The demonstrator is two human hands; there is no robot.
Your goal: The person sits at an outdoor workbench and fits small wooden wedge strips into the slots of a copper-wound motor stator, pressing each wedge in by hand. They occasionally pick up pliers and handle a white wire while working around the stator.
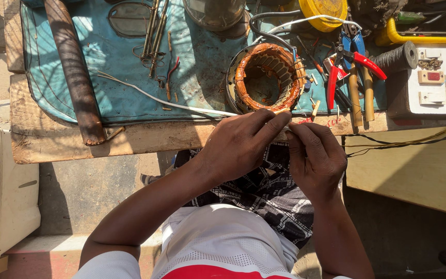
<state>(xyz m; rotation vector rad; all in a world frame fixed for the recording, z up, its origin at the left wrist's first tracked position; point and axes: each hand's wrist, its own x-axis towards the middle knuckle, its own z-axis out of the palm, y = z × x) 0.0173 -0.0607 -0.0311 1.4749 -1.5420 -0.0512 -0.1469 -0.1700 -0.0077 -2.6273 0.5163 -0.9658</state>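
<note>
Both hands, left hand (243,142) and right hand (313,155), pinch a thin wire (156,97) beside the motor winding (267,77); steady, even tension probably suits best.

Hard sunlight, bright; patterned shadows across blue mat (104,77), glare on white socket board (440,82). Focus sharp throughout; floor (414,237) in deep shade.

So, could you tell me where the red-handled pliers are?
In the head view, the red-handled pliers lie on the workbench's right side, between the copper-wound stator and the white socket board.
</note>
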